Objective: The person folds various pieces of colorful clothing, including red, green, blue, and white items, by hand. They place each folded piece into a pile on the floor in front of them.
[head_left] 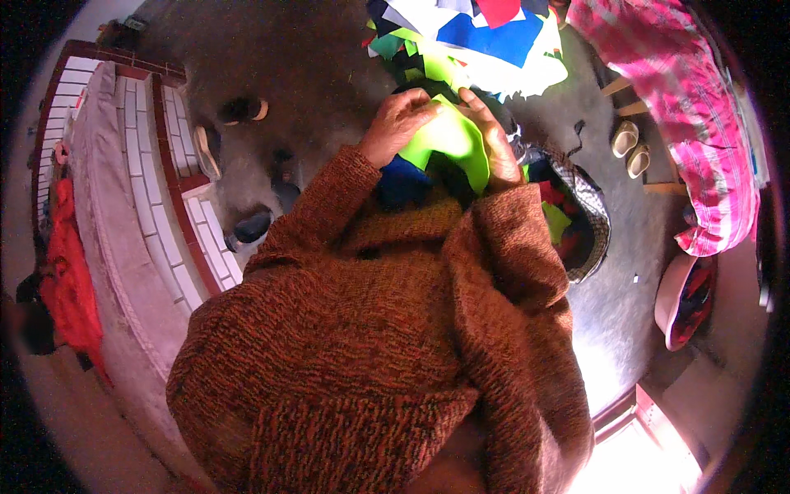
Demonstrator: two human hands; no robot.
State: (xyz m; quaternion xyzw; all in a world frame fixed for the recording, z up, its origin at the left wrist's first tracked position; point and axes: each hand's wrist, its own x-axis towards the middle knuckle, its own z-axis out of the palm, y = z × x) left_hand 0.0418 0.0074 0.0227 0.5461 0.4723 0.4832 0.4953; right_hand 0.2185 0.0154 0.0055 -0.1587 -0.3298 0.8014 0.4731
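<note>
Between my hands is a bright yellow-green piece of cloth (453, 136), with its lower part hanging down on the right. My left hand (399, 123) pinches the cloth's left edge, fingers closed. On the other side, my right hand (492, 136) has its fingers closed along the right edge, the thumb side hidden behind the cloth. Dark blue fabric (403, 179) shows just below my left hand. Straight ahead lies a large heap of cloth scraps (485, 41) in blue, white, red, black and yellow-green.
Right of my arm stands a checked bag (597, 222) with coloured scraps inside. Sandals (630, 150) lie near a pink plaid cloth (666, 90); a pink basin (676, 296) sits below it. Dark shoes (248, 229) lie on the left floor beside a tiled ledge (156, 189).
</note>
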